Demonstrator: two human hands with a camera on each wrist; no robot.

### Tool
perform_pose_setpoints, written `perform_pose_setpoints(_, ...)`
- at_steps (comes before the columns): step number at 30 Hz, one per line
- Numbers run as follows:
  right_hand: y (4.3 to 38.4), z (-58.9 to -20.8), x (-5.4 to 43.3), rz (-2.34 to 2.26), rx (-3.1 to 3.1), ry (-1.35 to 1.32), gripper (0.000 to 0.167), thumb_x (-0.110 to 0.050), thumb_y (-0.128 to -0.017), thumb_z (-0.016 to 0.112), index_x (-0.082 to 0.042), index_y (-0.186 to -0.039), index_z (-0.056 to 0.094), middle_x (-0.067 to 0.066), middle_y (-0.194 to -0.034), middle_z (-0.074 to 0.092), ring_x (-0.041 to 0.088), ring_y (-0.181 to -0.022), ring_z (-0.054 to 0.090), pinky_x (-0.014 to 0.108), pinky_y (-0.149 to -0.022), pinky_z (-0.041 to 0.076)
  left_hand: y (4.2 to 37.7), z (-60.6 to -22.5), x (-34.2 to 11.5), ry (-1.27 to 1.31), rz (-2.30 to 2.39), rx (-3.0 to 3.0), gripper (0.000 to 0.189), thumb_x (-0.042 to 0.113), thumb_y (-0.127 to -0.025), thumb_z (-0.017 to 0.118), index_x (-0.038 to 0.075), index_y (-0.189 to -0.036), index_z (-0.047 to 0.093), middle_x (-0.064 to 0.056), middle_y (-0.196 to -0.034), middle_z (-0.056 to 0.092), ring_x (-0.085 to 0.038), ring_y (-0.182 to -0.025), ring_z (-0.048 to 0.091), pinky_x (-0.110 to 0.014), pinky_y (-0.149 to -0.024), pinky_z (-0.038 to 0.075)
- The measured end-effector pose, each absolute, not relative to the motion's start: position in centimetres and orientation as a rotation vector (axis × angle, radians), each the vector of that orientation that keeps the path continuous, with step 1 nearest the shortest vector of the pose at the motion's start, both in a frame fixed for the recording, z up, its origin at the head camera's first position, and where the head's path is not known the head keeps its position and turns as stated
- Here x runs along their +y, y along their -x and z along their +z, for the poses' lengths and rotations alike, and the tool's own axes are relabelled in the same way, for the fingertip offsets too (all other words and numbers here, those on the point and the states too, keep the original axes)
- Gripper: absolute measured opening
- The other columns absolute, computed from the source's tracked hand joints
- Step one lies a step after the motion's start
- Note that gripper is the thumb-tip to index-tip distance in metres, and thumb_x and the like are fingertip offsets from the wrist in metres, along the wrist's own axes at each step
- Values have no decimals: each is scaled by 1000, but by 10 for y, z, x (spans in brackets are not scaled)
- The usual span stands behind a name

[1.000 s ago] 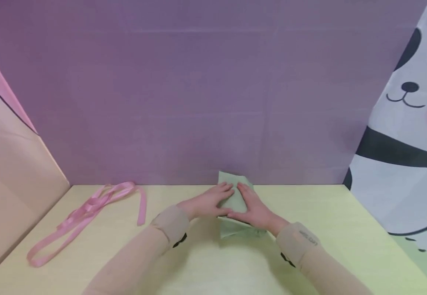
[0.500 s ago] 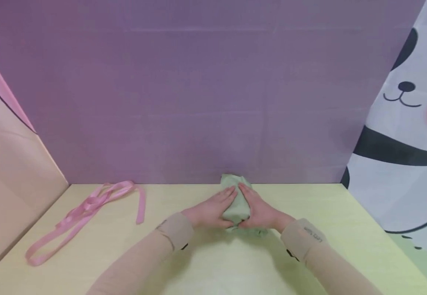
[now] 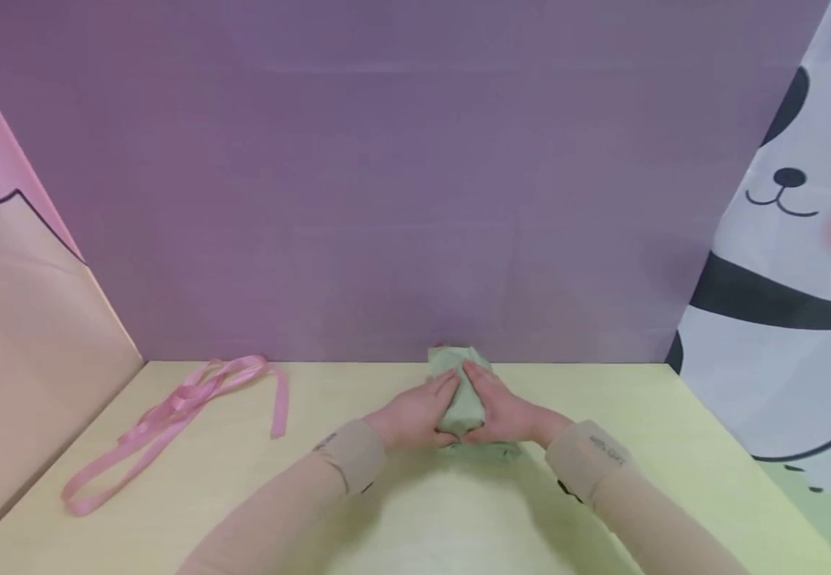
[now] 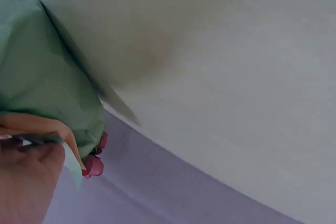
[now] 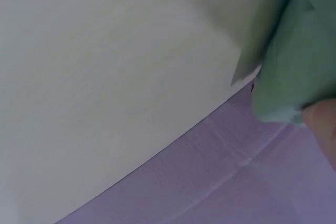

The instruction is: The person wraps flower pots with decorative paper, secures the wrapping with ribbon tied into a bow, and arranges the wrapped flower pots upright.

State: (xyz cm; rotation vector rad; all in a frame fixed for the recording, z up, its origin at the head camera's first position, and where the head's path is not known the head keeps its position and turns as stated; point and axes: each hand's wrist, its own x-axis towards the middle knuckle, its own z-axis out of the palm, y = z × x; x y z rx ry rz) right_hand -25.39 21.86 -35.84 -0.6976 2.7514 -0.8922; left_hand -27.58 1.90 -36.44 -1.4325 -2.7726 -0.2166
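Observation:
Between both hands, at the middle of the table's far part, is a bundle of green wrapping paper (image 3: pixel 465 407) folded into a narrow wrap. My left hand (image 3: pixel 415 411) grips its left side and my right hand (image 3: pixel 507 407) its right side, with thumbs close together at the near end. In the left wrist view, small dark-pink flowers (image 4: pixel 93 166) peek out from the far end of the green paper (image 4: pixel 58 72), beside an orange inner layer (image 4: pixel 39 123). The right wrist view shows a fingertip (image 5: pixel 323 124) of the right hand against the green paper (image 5: pixel 302 66). Most of the contents are hidden.
A loosely looped pink satin ribbon (image 3: pixel 185 403) lies on the left of the pale yellow table (image 3: pixel 451 527). A purple backdrop (image 3: pixel 401 200) rises behind the table's far edge. A panda-printed panel (image 3: pixel 774 383) stands at the right, a beige and pink one at the left.
The green paper, wider and with a flap spread at its near side a second ago, is now gathered narrower. Both hands have come closer together around it and slightly nearer to me.

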Motion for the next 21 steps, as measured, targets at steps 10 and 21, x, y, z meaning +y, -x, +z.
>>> perform_pose_setpoints(10,259,-326,235,-673,2501,657,97,18,-71,49,-11,-153,4,9,-160,-1,35,-145,1,54,-114,17,271,-374,20,1355,-262,-2866,90,36,-89,65,6,-152,8,-22,-156,14,-33,-138,32,-36,-109,36)
perform_pose_setpoints(21,259,-318,224,-315,2586,937,123,-4,-57,87,8,-146,4,28,-154,5,44,-141,8,57,-112,21,268,-369,18,1342,-132,-2852,86,37,-92,60,-5,-149,11,-26,-153,17,-33,-138,33,-33,-111,34)
